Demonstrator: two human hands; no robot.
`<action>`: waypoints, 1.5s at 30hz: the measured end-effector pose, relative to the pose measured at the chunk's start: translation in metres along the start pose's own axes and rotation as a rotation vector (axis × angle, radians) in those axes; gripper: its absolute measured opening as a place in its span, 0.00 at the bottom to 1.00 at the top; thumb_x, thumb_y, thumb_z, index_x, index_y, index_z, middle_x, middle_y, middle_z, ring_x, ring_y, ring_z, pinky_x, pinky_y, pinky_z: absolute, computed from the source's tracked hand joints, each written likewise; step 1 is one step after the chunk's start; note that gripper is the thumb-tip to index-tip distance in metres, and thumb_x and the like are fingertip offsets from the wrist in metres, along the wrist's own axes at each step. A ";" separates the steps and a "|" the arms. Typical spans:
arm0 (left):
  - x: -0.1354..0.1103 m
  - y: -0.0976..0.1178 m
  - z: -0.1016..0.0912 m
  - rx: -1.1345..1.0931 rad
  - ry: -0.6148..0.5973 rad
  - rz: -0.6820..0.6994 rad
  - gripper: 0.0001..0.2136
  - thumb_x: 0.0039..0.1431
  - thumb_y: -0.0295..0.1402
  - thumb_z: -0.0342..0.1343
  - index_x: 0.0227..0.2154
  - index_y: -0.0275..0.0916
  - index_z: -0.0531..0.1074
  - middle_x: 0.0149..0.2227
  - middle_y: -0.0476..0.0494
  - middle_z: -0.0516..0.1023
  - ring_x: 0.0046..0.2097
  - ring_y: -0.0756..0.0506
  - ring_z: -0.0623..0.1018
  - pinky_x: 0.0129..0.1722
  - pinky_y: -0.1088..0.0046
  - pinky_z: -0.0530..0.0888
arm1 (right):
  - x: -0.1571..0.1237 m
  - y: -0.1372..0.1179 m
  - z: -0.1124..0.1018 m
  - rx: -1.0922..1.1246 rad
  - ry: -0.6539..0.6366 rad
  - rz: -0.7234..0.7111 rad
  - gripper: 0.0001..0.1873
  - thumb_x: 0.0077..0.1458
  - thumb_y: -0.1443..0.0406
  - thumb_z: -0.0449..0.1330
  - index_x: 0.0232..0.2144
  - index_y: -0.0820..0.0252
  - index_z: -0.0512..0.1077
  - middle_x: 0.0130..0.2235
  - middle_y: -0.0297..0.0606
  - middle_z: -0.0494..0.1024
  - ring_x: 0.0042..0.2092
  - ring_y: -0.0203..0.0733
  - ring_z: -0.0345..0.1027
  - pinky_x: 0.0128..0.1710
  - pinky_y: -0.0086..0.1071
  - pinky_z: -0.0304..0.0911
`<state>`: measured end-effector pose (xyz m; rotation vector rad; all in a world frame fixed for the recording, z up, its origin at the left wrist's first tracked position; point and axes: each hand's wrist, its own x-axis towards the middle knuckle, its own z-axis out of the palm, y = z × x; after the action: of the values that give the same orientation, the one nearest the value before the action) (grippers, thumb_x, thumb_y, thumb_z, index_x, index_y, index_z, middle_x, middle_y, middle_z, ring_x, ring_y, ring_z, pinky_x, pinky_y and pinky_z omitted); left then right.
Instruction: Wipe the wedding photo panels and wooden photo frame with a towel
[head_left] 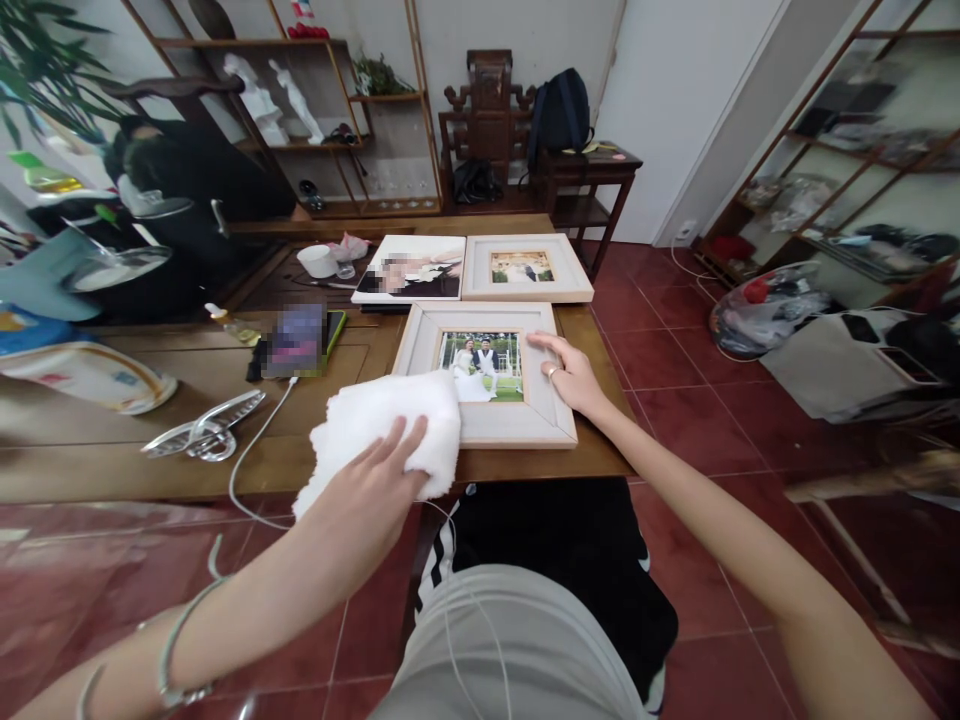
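A picture frame [556, 425] with a pale wooden border lies flat near the table's front edge. Inside it is a photo [487, 368] of two people outdoors. My left hand [390, 455] holds a white towel [352, 410], its fingers pressed over the cloth. The towel covers the frame's lower left corner and hangs past the table edge. On the frame's right border, my right hand [566, 372] grips with bent fingers; one wears a ring. Behind lie a second pale frame [577, 275] and a photo panel [450, 290], side by side.
To the left on the wooden table [360, 350] are a phone [296, 340] with a white cable [251, 445], a clear hair claw [206, 425], a small dropper bottle [232, 325] and a white-and-blue pack [82, 370]. A white roll [316, 262] lies farther back.
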<state>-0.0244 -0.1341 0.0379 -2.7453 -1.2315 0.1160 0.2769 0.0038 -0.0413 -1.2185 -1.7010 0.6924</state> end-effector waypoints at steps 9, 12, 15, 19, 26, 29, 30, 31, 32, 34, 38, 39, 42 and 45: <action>0.060 -0.031 0.029 -0.061 0.173 -0.193 0.15 0.61 0.24 0.44 0.39 0.29 0.77 0.69 0.26 0.49 0.68 0.29 0.53 0.63 0.47 0.62 | 0.000 0.002 -0.004 -0.057 -0.074 -0.006 0.30 0.48 0.72 0.51 0.54 0.56 0.72 0.62 0.41 0.67 0.65 0.48 0.57 0.67 0.48 0.48; 0.090 -0.063 0.037 -0.072 0.233 -0.223 0.15 0.63 0.26 0.44 0.40 0.28 0.76 0.70 0.28 0.44 0.69 0.30 0.50 0.64 0.47 0.60 | 0.000 0.004 -0.004 -0.056 -0.088 -0.021 0.30 0.48 0.72 0.51 0.54 0.55 0.72 0.62 0.41 0.67 0.66 0.49 0.57 0.68 0.49 0.46; 0.120 -0.091 0.041 -0.074 0.242 -0.205 0.16 0.63 0.27 0.43 0.44 0.28 0.75 0.70 0.29 0.46 0.70 0.31 0.48 0.64 0.47 0.58 | 0.000 0.006 -0.004 -0.054 -0.094 -0.022 0.30 0.49 0.72 0.51 0.54 0.54 0.71 0.62 0.40 0.66 0.66 0.48 0.56 0.68 0.50 0.45; 0.152 -0.110 0.045 -0.029 0.224 -0.173 0.17 0.62 0.27 0.45 0.47 0.28 0.75 0.70 0.30 0.46 0.70 0.31 0.48 0.65 0.47 0.56 | 0.000 0.008 -0.004 -0.062 -0.105 -0.015 0.30 0.50 0.72 0.51 0.55 0.55 0.70 0.63 0.42 0.65 0.66 0.49 0.55 0.68 0.50 0.46; 0.153 -0.091 0.033 0.101 0.021 -0.136 0.17 0.62 0.25 0.45 0.48 0.31 0.75 0.68 0.32 0.55 0.68 0.33 0.57 0.63 0.49 0.59 | 0.001 0.007 -0.004 -0.030 -0.104 -0.025 0.30 0.48 0.72 0.51 0.54 0.53 0.71 0.61 0.39 0.67 0.65 0.49 0.57 0.68 0.50 0.46; 0.128 -0.066 0.013 0.122 -0.113 -0.096 0.17 0.61 0.23 0.45 0.47 0.30 0.75 0.66 0.29 0.58 0.66 0.32 0.61 0.60 0.50 0.64 | 0.001 0.007 -0.003 -0.036 -0.097 -0.029 0.31 0.48 0.73 0.51 0.54 0.53 0.71 0.61 0.39 0.68 0.65 0.48 0.58 0.68 0.50 0.47; 0.117 -0.056 0.004 0.121 -0.149 -0.074 0.16 0.61 0.23 0.45 0.47 0.31 0.75 0.65 0.28 0.61 0.64 0.32 0.64 0.58 0.51 0.67 | 0.001 0.007 -0.003 -0.037 -0.094 -0.030 0.30 0.48 0.73 0.51 0.54 0.53 0.71 0.61 0.39 0.68 0.65 0.48 0.58 0.67 0.50 0.47; 0.105 -0.046 -0.004 0.116 -0.187 -0.048 0.16 0.61 0.22 0.45 0.46 0.31 0.75 0.62 0.27 0.65 0.61 0.32 0.69 0.54 0.53 0.70 | 0.001 0.007 -0.003 -0.037 -0.091 -0.033 0.30 0.48 0.73 0.51 0.54 0.52 0.72 0.61 0.39 0.68 0.65 0.48 0.58 0.67 0.50 0.47; 0.093 -0.035 -0.012 0.101 -0.219 -0.024 0.16 0.61 0.22 0.44 0.45 0.31 0.76 0.60 0.26 0.68 0.56 0.33 0.74 0.50 0.55 0.73 | 0.001 0.008 -0.003 -0.036 -0.088 -0.036 0.30 0.48 0.73 0.51 0.54 0.52 0.72 0.61 0.39 0.68 0.64 0.49 0.58 0.67 0.50 0.47; 0.069 -0.014 -0.026 0.072 -0.245 0.032 0.16 0.61 0.22 0.45 0.44 0.33 0.76 0.58 0.27 0.70 0.54 0.34 0.76 0.47 0.57 0.75 | 0.001 0.008 -0.003 -0.034 -0.086 -0.039 0.30 0.48 0.73 0.51 0.54 0.52 0.72 0.60 0.39 0.68 0.64 0.49 0.58 0.67 0.50 0.47; 0.041 0.012 -0.033 0.010 -0.226 0.100 0.13 0.57 0.23 0.53 0.43 0.36 0.77 0.63 0.27 0.65 0.62 0.32 0.68 0.53 0.55 0.73 | 0.000 0.009 -0.003 -0.036 -0.088 -0.033 0.30 0.47 0.73 0.52 0.53 0.52 0.72 0.60 0.39 0.68 0.64 0.50 0.58 0.67 0.51 0.47; 0.040 0.014 -0.030 -0.001 -0.208 0.089 0.12 0.57 0.23 0.53 0.43 0.35 0.77 0.64 0.27 0.63 0.64 0.32 0.66 0.55 0.55 0.72 | 0.000 0.009 -0.003 -0.036 -0.090 -0.032 0.30 0.47 0.73 0.52 0.53 0.52 0.72 0.60 0.39 0.68 0.65 0.49 0.58 0.67 0.51 0.47; 0.053 0.007 -0.013 -0.004 -0.126 0.008 0.15 0.61 0.22 0.47 0.45 0.32 0.75 0.64 0.23 0.61 0.65 0.31 0.63 0.57 0.50 0.69 | 0.000 0.008 -0.003 -0.037 -0.098 -0.028 0.31 0.48 0.73 0.51 0.54 0.51 0.71 0.61 0.39 0.67 0.65 0.49 0.57 0.67 0.51 0.46; 0.083 -0.013 0.008 0.018 -0.033 -0.077 0.16 0.63 0.23 0.43 0.48 0.29 0.73 0.64 0.20 0.60 0.66 0.28 0.61 0.58 0.43 0.65 | 0.000 0.007 -0.003 -0.040 -0.102 -0.024 0.31 0.48 0.73 0.51 0.54 0.51 0.71 0.61 0.39 0.67 0.65 0.49 0.57 0.67 0.52 0.46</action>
<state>0.0204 -0.0625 0.0307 -2.6872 -1.3364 0.1650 0.2829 0.0061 -0.0462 -1.2056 -1.8186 0.7200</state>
